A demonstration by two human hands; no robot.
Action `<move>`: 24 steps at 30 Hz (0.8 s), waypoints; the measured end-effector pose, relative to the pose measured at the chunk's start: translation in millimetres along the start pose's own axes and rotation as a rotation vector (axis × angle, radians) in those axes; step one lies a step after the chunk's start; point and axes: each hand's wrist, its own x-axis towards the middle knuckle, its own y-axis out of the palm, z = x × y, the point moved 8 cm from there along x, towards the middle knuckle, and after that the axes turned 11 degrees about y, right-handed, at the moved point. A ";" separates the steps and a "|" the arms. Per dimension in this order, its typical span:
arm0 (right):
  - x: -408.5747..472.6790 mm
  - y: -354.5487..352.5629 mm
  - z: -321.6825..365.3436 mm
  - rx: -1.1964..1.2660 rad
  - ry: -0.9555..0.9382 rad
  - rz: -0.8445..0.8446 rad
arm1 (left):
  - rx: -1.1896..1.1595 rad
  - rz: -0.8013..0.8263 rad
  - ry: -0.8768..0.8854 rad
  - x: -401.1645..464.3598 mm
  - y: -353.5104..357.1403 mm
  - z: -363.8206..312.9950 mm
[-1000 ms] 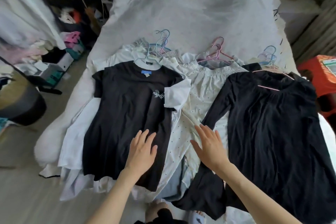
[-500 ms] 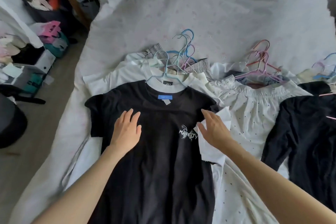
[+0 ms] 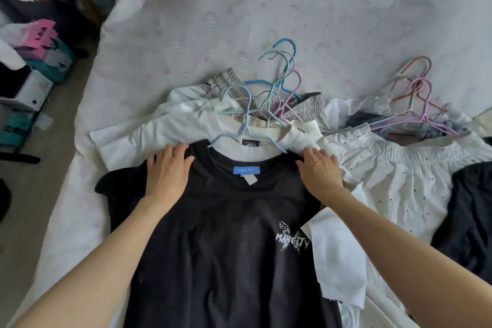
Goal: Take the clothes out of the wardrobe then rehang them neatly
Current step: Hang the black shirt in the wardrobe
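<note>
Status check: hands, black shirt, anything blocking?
Left hand and right hand flat on black shirt shoulders. Shirt tops pile on bed. Hangers bunched above collar.

A bedroom: clothes (image 3: pixel 223 234) laid across a bed (image 3: pixel 239 8).
</note>
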 end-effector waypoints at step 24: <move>-289.9 -113.2 -264.8 0.697 0.196 -0.269 | -0.453 -0.344 0.352 -106.6 -192.9 -255.0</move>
